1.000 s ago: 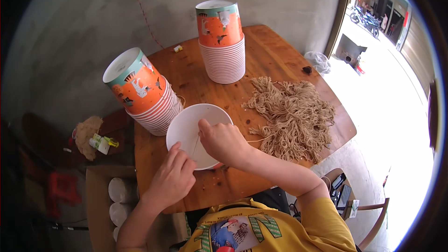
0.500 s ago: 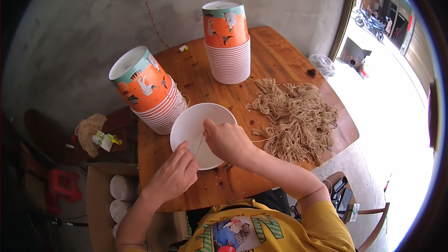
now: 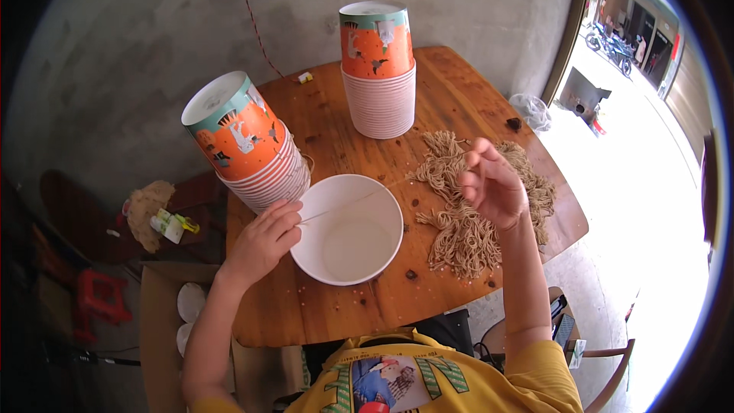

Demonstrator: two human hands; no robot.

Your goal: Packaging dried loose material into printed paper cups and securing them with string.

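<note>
A round white paper bucket stands mouth up near the table's front edge. At its upper left rim, my left hand is closed, pinching a thin strand of twine. The strand runs taut over the bucket's mouth toward the right and fades from sight near my right hand. That hand is raised over a tangled heap of tan twine, its palm turned inward and its thumb and fingertips curled together on what seems to be the strand's other end.
Two stacks of upside-down orange printed paper buckets stand on the wooden table: a leaning stack at left and an upright stack at the back. An open cardboard box holding white rolls or cups sits below left. A red stool is beyond.
My right hand has swung out of the bucket to the right, above the twine heap, drawing the strand long. My left hand has shifted up and left along the rim.
</note>
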